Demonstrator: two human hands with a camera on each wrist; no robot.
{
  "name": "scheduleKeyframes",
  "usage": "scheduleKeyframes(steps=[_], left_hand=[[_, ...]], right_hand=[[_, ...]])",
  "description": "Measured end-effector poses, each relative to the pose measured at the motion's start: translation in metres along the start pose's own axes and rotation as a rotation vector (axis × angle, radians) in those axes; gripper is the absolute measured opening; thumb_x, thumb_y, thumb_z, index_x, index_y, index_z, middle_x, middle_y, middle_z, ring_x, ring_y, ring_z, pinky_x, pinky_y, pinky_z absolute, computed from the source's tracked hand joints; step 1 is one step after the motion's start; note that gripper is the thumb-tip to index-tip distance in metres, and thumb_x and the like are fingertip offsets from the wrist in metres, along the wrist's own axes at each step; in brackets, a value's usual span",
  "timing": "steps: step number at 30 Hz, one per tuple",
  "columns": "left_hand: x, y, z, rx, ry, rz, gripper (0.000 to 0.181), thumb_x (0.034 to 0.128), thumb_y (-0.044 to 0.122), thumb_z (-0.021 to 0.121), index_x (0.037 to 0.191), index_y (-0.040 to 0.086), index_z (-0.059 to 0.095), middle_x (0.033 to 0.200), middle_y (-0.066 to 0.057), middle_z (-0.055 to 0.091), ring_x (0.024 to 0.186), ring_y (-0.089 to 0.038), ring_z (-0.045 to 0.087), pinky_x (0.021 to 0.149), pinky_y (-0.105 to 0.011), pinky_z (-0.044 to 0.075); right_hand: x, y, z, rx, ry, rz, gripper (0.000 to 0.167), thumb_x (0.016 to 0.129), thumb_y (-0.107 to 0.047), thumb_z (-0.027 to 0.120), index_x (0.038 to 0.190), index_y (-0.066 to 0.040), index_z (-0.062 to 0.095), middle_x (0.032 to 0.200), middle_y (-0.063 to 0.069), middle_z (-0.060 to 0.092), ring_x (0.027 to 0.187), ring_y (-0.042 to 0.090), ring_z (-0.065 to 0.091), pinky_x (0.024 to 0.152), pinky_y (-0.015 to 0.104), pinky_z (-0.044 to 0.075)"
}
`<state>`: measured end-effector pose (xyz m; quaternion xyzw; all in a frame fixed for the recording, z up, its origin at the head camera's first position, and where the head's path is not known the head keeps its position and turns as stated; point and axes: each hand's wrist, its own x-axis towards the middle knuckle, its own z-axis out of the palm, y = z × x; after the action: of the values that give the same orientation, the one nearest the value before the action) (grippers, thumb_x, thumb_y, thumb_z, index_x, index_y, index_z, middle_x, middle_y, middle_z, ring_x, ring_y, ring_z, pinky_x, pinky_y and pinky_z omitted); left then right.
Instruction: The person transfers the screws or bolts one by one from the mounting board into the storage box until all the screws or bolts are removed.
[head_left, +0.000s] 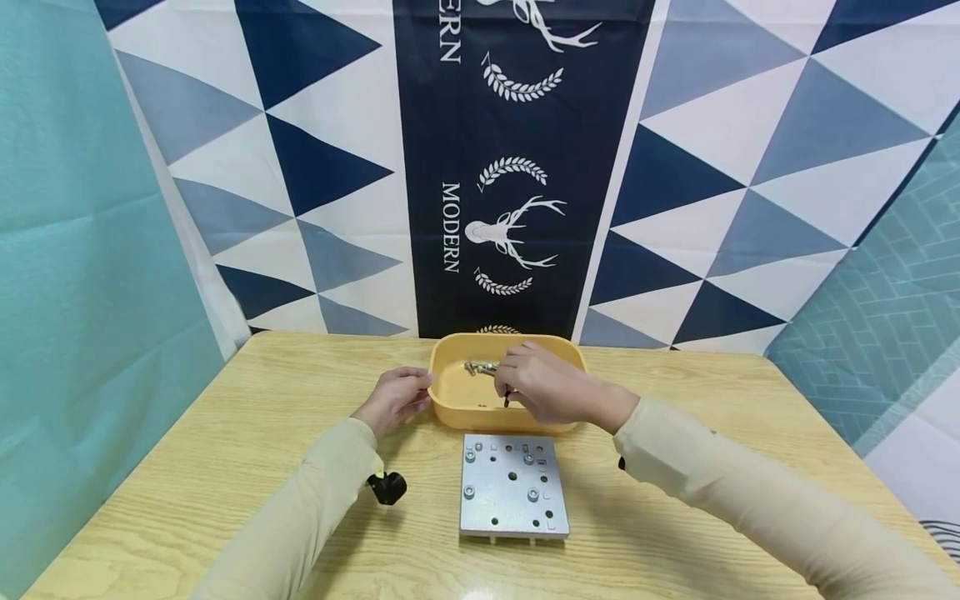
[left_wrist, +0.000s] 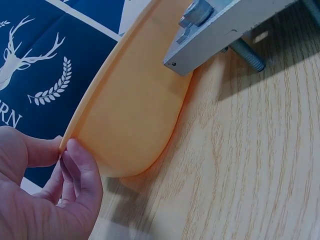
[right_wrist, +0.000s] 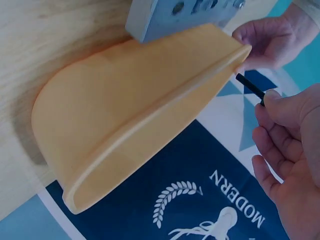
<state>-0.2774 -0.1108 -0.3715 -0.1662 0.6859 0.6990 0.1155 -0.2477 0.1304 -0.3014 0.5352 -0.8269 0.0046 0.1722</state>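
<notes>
At the back of the table stands an orange plastic bin point(head_left: 480, 419). My left hand point(head_left: 397, 396) pinches its left rim between thumb and fingers, as the left wrist view shows. My right hand point(head_left: 540, 383) is over the bin and pinches a short black rod point(right_wrist: 250, 87) between thumb and fingertips; whether it is threaded I cannot tell. Several small metal pieces point(head_left: 480, 368) lie in the bin beside the right hand, partly hidden by it. In front of the bin is a silver metal plate point(head_left: 512, 500) with holes and several socket-head bolts point(head_left: 533, 494).
Bolt shanks point(left_wrist: 247, 55) stick out below the plate and hold it above the wooden table point(head_left: 300, 450). A patterned curtain point(head_left: 337, 167) hangs behind the bin. A black wrist camera point(head_left: 387, 487) hangs by the left sleeve.
</notes>
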Motion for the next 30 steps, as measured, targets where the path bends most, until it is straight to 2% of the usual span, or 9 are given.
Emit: scheduleKeyframes(steps=[6, 12, 19, 30], left_hand=[[0.001, 0.0, -0.002, -0.011, 0.005, 0.0, 0.023, 0.0943, 0.01, 0.06, 0.115, 0.001, 0.058, 0.085, -0.005, 0.058, 0.064, -0.007, 0.053, 0.057, -0.015, 0.048], [0.0, 0.0, -0.001, -0.01, 0.008, 0.002, 0.024, 0.094, 0.009, 0.06, 0.116, 0.001, 0.057, 0.083, -0.004, 0.057, 0.065, -0.008, 0.053, 0.058, -0.015, 0.048], [0.0, 0.001, 0.001, 0.008, 0.004, 0.0, 0.026, 0.0939, 0.01, 0.061, 0.118, 0.001, 0.058, 0.088, -0.006, 0.058, 0.065, -0.008, 0.053, 0.058, -0.016, 0.048], [0.001, -0.001, -0.001, -0.006, -0.003, -0.003, 0.024, 0.0939, 0.01, 0.061, 0.116, 0.001, 0.058, 0.088, -0.007, 0.059, 0.064, -0.007, 0.053, 0.059, -0.015, 0.049]], right_hand=[[0.003, 0.009, 0.0, 0.037, -0.011, 0.041, 0.017, 0.077, 0.002, 0.073, 0.083, -0.01, 0.064, 0.081, -0.002, 0.065, 0.083, 0.016, 0.053, 0.076, 0.034, 0.045], [0.005, 0.02, 0.007, 0.014, -0.023, 0.054, 0.018, 0.075, 0.003, 0.073, 0.081, -0.011, 0.064, 0.079, -0.002, 0.065, 0.082, 0.016, 0.054, 0.069, 0.028, 0.038], [0.012, 0.035, 0.01, 0.0, -0.036, 0.084, 0.017, 0.075, 0.004, 0.072, 0.083, -0.011, 0.067, 0.082, -0.003, 0.068, 0.083, 0.016, 0.056, 0.072, 0.03, 0.042], [0.027, 0.051, 0.015, 0.025, -0.022, 0.088, 0.018, 0.074, 0.008, 0.065, 0.08, -0.01, 0.065, 0.078, -0.001, 0.064, 0.078, 0.017, 0.053, 0.069, 0.029, 0.04]])
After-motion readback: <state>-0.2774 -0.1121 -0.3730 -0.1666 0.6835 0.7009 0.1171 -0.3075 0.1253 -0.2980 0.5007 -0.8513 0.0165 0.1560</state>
